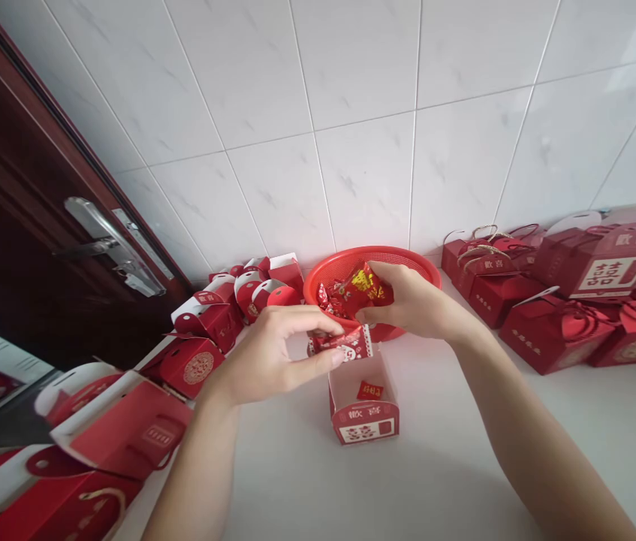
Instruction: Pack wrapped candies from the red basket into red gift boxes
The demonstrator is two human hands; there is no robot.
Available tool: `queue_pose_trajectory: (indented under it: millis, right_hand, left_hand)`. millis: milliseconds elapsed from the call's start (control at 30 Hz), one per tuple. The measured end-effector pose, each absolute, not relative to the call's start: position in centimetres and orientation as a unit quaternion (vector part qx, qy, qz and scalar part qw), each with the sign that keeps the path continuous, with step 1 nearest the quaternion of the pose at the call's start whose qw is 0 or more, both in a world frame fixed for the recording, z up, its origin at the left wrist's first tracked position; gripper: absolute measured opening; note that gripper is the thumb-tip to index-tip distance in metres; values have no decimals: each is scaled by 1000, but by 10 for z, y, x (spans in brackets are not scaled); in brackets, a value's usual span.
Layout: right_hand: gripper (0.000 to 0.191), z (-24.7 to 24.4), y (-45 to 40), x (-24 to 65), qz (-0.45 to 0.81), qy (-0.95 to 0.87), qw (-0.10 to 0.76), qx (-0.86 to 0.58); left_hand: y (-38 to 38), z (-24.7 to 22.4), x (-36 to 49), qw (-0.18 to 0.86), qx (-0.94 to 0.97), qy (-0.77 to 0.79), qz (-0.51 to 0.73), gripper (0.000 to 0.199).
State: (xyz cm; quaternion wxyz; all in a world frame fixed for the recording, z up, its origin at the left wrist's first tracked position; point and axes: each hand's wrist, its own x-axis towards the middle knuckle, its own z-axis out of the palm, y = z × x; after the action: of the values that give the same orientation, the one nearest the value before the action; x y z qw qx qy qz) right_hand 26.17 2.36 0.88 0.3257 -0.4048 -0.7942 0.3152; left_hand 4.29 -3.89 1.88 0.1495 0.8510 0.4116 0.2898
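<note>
My left hand [289,349] pinches a red-and-white wrapped candy [354,344] above the back of an open red gift box [366,424]. A small red packet with gold print [370,390] lies inside that box. Farther back, my right hand [408,297] grips a red candy packet with yellow lettering [367,281], held over the red plastic basket [374,254]. More red wrapped candies [329,303] show in the basket, partly hidden by both hands.
Open red gift boxes [126,424] line the left side. Closed red boxes with cord handles [559,330] are stacked at the right. A white tiled wall [363,173] stands behind, and a dark door with a metal handle [115,240] is at the left.
</note>
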Motion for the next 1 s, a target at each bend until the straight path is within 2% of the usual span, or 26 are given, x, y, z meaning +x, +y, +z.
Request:
queue_pose_trajectory:
  millis: [133,400,600,800,900,1000]
  right_hand:
    - [34,10,18,257,320,-793,327,-401]
    - [26,6,12,246,331,-820,300,-358]
    - [25,5,12,245,342,-812,330,-339]
    - [21,10,12,256,463,-746,355,-322]
    - [15,12,12,261,461,-769,339,-284]
    - [9,12,12,263,419,-813,320,-246]
  left_hand:
    - [-34,14,44,149,861,441,206,25]
    - [-32,16,29,137,840,511,120,23]
    - [-31,16,25,143,835,518,120,24]
    - [-28,9,33,165,812,554,79,25]
    - [-23,2,37,169,820,544,59,21]
    - [-15,-4,37,177,825,535,55,8]
